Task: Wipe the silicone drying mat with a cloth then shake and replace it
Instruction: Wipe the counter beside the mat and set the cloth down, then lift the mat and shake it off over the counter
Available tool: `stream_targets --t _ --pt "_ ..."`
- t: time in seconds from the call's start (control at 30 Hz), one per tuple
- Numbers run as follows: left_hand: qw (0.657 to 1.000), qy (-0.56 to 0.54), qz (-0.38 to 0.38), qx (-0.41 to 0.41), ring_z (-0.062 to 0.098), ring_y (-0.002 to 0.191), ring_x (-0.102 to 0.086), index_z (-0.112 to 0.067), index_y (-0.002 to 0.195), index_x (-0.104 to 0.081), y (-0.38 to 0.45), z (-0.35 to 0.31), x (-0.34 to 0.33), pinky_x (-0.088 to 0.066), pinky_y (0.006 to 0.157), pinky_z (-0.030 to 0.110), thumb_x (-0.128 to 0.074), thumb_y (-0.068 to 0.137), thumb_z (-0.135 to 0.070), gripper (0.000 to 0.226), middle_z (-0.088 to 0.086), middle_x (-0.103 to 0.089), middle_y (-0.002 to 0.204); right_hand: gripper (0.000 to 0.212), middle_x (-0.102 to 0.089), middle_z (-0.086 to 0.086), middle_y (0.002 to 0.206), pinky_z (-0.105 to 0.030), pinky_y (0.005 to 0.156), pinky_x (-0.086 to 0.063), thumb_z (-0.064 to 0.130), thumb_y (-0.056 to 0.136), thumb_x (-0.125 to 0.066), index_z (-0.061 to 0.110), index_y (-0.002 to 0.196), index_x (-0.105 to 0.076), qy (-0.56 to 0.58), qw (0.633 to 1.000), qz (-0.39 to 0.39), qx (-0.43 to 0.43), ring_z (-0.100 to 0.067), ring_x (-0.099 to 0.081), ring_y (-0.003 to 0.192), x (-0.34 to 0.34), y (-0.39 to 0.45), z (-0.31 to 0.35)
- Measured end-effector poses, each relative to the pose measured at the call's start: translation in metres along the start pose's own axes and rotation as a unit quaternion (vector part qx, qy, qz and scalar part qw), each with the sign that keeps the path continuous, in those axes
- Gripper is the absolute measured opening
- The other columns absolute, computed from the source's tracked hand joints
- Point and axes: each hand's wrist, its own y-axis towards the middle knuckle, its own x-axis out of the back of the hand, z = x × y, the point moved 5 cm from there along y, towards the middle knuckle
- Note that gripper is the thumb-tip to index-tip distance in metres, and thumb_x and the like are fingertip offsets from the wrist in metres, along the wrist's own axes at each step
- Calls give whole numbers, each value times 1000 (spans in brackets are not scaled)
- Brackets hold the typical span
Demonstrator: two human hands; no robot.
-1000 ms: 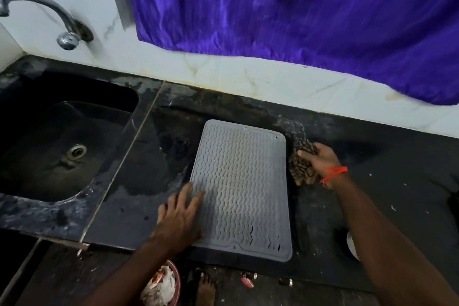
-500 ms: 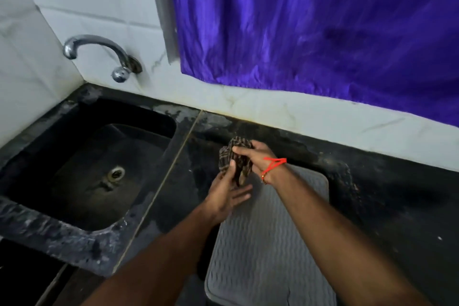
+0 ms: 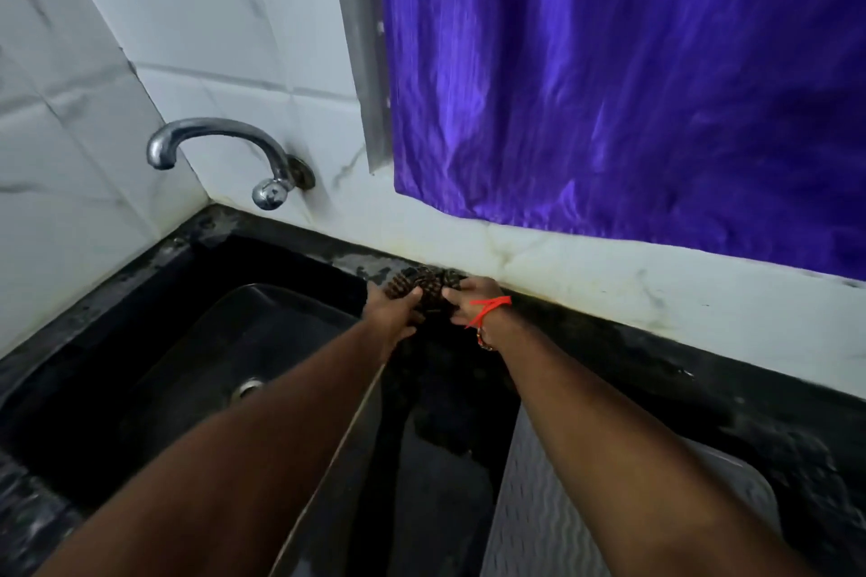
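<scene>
From my head view, the silicone drying mat point(image 3: 539, 525) lies flat on the black counter point(image 3: 703, 394) at about five o'clock, under my right forearm. I judge it light, floppy and a little slick when damp, so I'd take it by two corners of a short edge. At twelve o'clock, my left hand point(image 3: 391, 309) and right hand point(image 3: 468, 301) curl their fingers round the bunched brown patterned cloth point(image 3: 429, 288) near the sink point(image 3: 187, 365), gripping it between them.
</scene>
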Motion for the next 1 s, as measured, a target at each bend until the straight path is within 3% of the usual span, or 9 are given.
stream_targets --t 0.1,0.2,0.3,0.37,0.53,0.63,0.73,0.83,1.0 --pt "997 65 -7 -39 26 98 -64 -8 130 -51 6 5 9 -49 74 32 -59 96 -10 35 19 -64 124 5 -63 -16 86 -49 90 -53 7 85 -62 7 82 -65 -213 973 -64 59 -27 -61 83 3 8 -8" --pt "997 43 1 -68 27 109 -61 -3 126 -55 -2 8 19 -48 92 35 -51 99 -2 28 16 -64 122 24 -72 -14 104 -43 94 -52 6 87 -59 7 108 -71 -159 981 -83 67 -30 -68 97 3 -6 -21" --pt "994 15 -20 -108 33 126 -54 0 141 -43 -20 9 31 -41 109 47 -47 100 2 42 17 -55 137 20 -72 -10 93 -36 72 -59 10 90 -58 12 104 -71 -77 987 -106 90 -19 -65 74 12 -45 -38" --pt "995 -7 -17 -101 35 129 -51 -2 144 -41 -43 18 33 -39 110 52 -47 101 -1 43 16 -52 142 18 -71 -9 87 -28 51 -53 10 92 -56 12 102 -71 -30 989 -114 90 -14 -61 60 23 -84 -54" --pt "998 -39 19 -39 27 125 -54 -8 146 -41 -108 62 30 -50 96 40 -48 102 -8 44 9 -51 141 20 -63 -3 76 -20 44 -44 4 97 -49 -2 107 -65 5 990 -132 54 -8 -55 51 45 -176 -106" --pt "999 -30 41 -12 23 113 -58 -10 144 -44 -153 92 27 -51 88 35 -50 101 -7 43 8 -54 132 21 -60 -6 71 -21 47 -44 0 96 -49 -9 105 -65 -4 982 -184 38 -10 -53 51 63 -237 -128" --pt "996 42 79 -3 22 102 -61 -13 141 -47 -204 124 29 -53 93 40 -49 101 -11 40 5 -62 115 20 -63 -9 73 -24 50 -49 -4 95 -49 -14 103 -64 -17 969 -246 17 -11 -56 53 89 -304 -146" --pt "987 112 118 -16 29 110 -63 -17 131 -57 -249 151 43 -50 99 47 -52 98 -13 33 10 -65 121 18 -71 -25 93 -42 81 -53 0 92 -56 -10 98 -70 -87 936 -340 -7 -33 -66 82 114 -376 -170" --pt "947 289 115 -75 29 111 -63 -11 120 -66 -305 186 79 -47 97 33 -63 92 -14 28 11 -69 117 23 -68 -26 110 -41 93 -46 8 91 -56 -3 104 -71 -253 874 -387 -149 -40 -62 106 144 -474 -229"
